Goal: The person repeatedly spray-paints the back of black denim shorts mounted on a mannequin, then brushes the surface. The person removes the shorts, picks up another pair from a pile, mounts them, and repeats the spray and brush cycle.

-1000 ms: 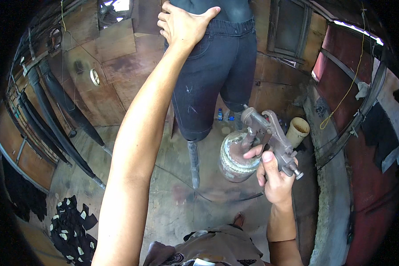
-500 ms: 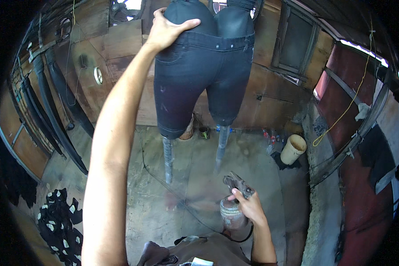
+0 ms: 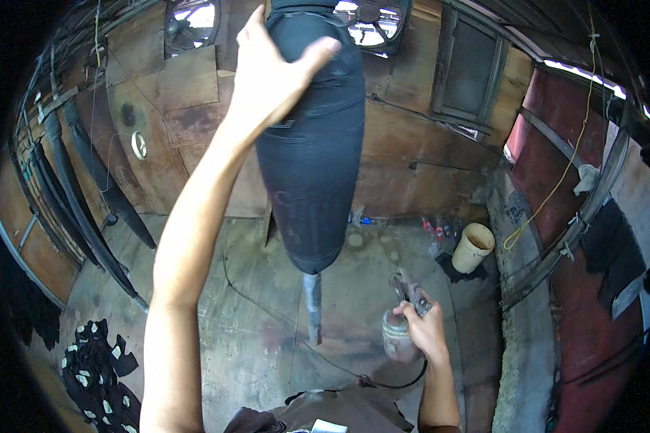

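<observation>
Dark denim shorts [image 3: 312, 180] are stretched over a hanging leg-shaped form, now turned side-on so one leg hides the other. A wrapped pole [image 3: 312, 307] sticks out below the hem. My left hand [image 3: 278, 76] is raised at the form's upper part, thumb and fingers spread; I cannot tell whether it presses on the cloth. Lower right, my right hand [image 3: 426, 325] is closed round the grip of a spray gun [image 3: 410, 290]. The gun's stained cup [image 3: 399, 339] hangs below it, and a dark hose [image 3: 401, 385] trails toward the floor.
Several dark trousers [image 3: 79, 187] hang along the left wall. Black cloth pieces with white patches [image 3: 97, 375] lie on the floor at lower left. A whitish bucket [image 3: 473, 249] stands at right, near small bottles [image 3: 437, 229]. A fan [image 3: 372, 25] sits in the far wall.
The form has turned from facing me to side-on. My left hand has shifted slightly, its fingers lifting off the waist area. My right hand has moved right with the spray gun.
</observation>
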The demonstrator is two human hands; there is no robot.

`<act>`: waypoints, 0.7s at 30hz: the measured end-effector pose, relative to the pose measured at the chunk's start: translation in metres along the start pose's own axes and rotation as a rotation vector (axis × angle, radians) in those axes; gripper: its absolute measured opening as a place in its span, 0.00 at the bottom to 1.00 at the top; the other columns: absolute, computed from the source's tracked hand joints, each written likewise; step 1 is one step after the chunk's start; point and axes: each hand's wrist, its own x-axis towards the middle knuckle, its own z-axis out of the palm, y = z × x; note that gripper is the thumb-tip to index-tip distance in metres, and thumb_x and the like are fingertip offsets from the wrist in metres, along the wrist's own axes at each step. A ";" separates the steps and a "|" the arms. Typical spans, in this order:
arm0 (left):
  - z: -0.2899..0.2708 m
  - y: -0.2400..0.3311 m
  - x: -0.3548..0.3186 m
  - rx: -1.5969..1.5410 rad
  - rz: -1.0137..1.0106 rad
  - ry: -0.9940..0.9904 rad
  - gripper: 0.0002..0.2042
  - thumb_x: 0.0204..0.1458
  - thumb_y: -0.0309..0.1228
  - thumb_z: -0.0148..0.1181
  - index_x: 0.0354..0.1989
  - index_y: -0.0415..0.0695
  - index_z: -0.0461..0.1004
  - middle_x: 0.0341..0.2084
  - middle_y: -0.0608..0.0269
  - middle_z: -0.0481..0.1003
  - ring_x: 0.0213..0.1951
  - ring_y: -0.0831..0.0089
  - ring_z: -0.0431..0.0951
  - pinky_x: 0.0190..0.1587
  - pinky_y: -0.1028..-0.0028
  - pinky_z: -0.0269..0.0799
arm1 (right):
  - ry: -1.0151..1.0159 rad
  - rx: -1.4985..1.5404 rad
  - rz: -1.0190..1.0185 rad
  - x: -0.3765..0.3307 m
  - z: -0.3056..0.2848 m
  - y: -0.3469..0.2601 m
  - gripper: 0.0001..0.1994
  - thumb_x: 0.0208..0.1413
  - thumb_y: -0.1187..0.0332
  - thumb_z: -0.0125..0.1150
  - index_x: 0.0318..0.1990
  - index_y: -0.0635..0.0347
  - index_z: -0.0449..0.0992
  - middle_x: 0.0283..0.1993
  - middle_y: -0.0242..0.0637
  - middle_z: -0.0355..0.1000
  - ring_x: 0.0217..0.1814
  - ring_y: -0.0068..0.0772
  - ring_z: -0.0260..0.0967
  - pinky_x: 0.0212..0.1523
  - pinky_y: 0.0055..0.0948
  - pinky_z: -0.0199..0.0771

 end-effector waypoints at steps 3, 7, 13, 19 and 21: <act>0.008 0.033 0.004 0.360 0.006 0.026 0.58 0.40 0.61 0.76 0.69 0.28 0.54 0.63 0.29 0.65 0.65 0.45 0.68 0.68 0.58 0.64 | -0.032 0.100 0.105 0.023 -0.017 -0.013 0.16 0.59 0.75 0.57 0.54 0.67 0.77 0.35 0.36 0.83 0.40 0.27 0.81 0.46 0.29 0.78; -0.016 0.011 0.031 -0.009 -0.302 -0.136 0.61 0.35 0.65 0.76 0.66 0.23 0.57 0.50 0.30 0.76 0.51 0.47 0.81 0.58 0.61 0.76 | 0.064 0.254 -0.228 0.038 -0.039 -0.048 0.21 0.59 0.79 0.56 0.61 0.69 0.73 0.52 0.42 0.81 0.43 0.23 0.79 0.50 0.28 0.76; -0.043 -0.052 0.038 -0.239 -0.467 -0.296 0.55 0.46 0.63 0.67 0.71 0.30 0.56 0.62 0.35 0.69 0.63 0.54 0.72 0.67 0.61 0.65 | 0.082 0.226 -0.372 0.023 -0.058 -0.100 0.27 0.59 0.80 0.54 0.68 0.70 0.66 0.56 0.44 0.79 0.40 0.21 0.76 0.46 0.25 0.76; -0.046 -0.075 0.042 -0.526 -0.584 -0.408 0.48 0.52 0.64 0.61 0.71 0.37 0.61 0.65 0.41 0.66 0.66 0.56 0.67 0.69 0.61 0.61 | -0.074 0.166 -0.081 0.019 -0.053 -0.094 0.25 0.59 0.81 0.52 0.66 0.68 0.68 0.52 0.42 0.78 0.34 0.19 0.70 0.41 0.24 0.72; -0.049 -0.079 0.044 -0.540 -0.629 -0.423 0.46 0.53 0.64 0.60 0.70 0.37 0.63 0.63 0.43 0.68 0.65 0.58 0.68 0.69 0.61 0.62 | -0.066 0.182 -0.116 0.018 -0.050 -0.089 0.20 0.62 0.79 0.51 0.61 0.69 0.71 0.41 0.39 0.79 0.23 0.14 0.62 0.27 0.21 0.64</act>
